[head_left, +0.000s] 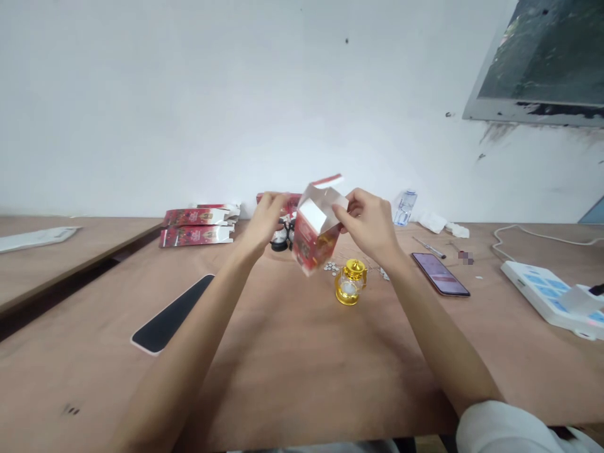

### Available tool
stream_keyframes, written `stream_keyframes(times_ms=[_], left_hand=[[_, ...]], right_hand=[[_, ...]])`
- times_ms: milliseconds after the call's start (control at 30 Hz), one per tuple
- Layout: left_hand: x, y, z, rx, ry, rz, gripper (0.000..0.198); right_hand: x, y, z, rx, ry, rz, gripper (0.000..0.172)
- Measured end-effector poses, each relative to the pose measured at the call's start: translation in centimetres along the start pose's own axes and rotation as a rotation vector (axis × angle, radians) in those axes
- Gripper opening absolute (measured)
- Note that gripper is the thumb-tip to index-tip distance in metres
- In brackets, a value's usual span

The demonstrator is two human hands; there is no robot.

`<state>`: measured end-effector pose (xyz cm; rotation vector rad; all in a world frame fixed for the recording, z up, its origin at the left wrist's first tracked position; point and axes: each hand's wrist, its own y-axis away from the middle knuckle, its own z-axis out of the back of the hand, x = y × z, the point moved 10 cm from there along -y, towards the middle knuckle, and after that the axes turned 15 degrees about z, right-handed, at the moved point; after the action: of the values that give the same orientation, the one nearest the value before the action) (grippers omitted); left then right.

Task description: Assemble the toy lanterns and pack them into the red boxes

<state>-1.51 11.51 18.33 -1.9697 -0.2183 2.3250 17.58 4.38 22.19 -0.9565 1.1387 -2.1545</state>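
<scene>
1. The box [314, 239] is held in the air over the far middle of the table [292, 352], its open end up.
2. The left hand [264, 217] grasps its left side; the right hand [370, 220] pinches the right top edge by the flap.
3. The card looks thin, so a light pinch with the walls kept square would suit.
4. The lantern [350, 283] stands just below and to the right; keep the box clear of it.

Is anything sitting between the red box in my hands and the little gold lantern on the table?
Nothing visible blocks it. The red and white cardboard box, held by the left hand and right hand, hangs above the wooden table just left of the small gold lantern. Only small silvery discs lie flat between them.
</scene>
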Motion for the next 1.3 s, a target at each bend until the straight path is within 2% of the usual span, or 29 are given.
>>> stream_keyframes(times_ms=[33, 133, 200, 267, 333, 400, 533, 633, 733, 800, 900, 967, 1033, 1100, 1167, 1233, 1300], left_hand=[[-1.3, 0.8, -0.4, 0.017, -0.044, -0.096, 0.036], [-5.1, 4.3, -1.9, 0.100, -0.177, -0.409, 0.038], [-6.3, 6.3, -3.0, 0.110, -0.371, -0.528, 0.041], [-6.4, 7.2, -4.0, 0.098, -0.594, -0.575, 0.048], [-6.2, 7.3, -4.4, 0.077, -0.740, -0.587, 0.054], [-6.1, 7.0, -4.2, 0.059, -0.780, -0.582, 0.053], [-6.3, 5.9, -2.7, -0.030, -0.714, -0.524, 0.042], [-6.3, 5.5, -1.6, -0.095, -0.663, -0.489, 0.041], [-6.3, 5.3, -1.0, -0.145, -0.617, -0.460, 0.048], [-6.1, 5.3, -0.6, -0.179, -0.569, -0.436, 0.055], [-5.9, 5.1, -0.3, -0.184, -0.506, -0.418, 0.063], [-5.7, 5.0, -0.5, -0.156, -0.505, -0.414, 0.064], [-5.4, 4.7, -1.1, -0.111, -0.558, -0.413, 0.063], [-4.9, 4.5, -2.1, -0.040, -0.658, -0.418, 0.061], [-4.1, 4.4, -3.3, 0.052, -0.763, -0.423, 0.060], [-3.4, 4.5, -4.3, 0.145, -0.816, -0.417, 0.059], [-2.8, 4.7, -5.0, 0.221, -0.812, -0.399, 0.056]], right_hand=[[-0.9, 0.2, -0.5, 0.011, -0.060, -0.065, 0.008], [-2.3, 0.7, -1.9, 0.036, -0.228, -0.183, 0.027], [-2.3, 0.8, -2.4, 0.060, -0.263, -0.183, 0.025], [-1.8, 0.7, -2.9, 0.107, -0.253, -0.164, 0.015], [-1.3, 0.7, -3.4, 0.167, -0.266, -0.153, 0.009], [-0.9, 0.6, -3.6, 0.219, -0.336, -0.147, 0.012], [-0.6, 0.7, -2.3, 0.354, -0.385, -0.125, 0.034], [-1.1, 1.7, -1.7, 0.600, -0.154, -0.077, 0.053], [-2.5, 4.0, -3.1, 0.948, 0.117, -0.063, 0.065], [-3.6, 5.5, -4.5, 1.097, 0.222, -0.078, 0.063], [-4.5, 6.9, -6.8, 1.208, 0.212, -0.110, 0.044], [-3.9, 6.9, -7.7, 1.205, 0.145, -0.047, 0.028], [-1.9, 6.2, -7.6, 1.153, 0.017, 0.084, 0.022], [0.8, 5.5, -6.3, 1.101, -0.193, 0.187, 0.021], [2.9, 5.0, -4.6, 1.055, -0.409, 0.204, 0.022], [4.0, 3.7, -2.8, 0.916, -0.546, 0.197, 0.025], [3.8, 2.1, -1.3, 0.707, -0.607, 0.175, 0.029]])
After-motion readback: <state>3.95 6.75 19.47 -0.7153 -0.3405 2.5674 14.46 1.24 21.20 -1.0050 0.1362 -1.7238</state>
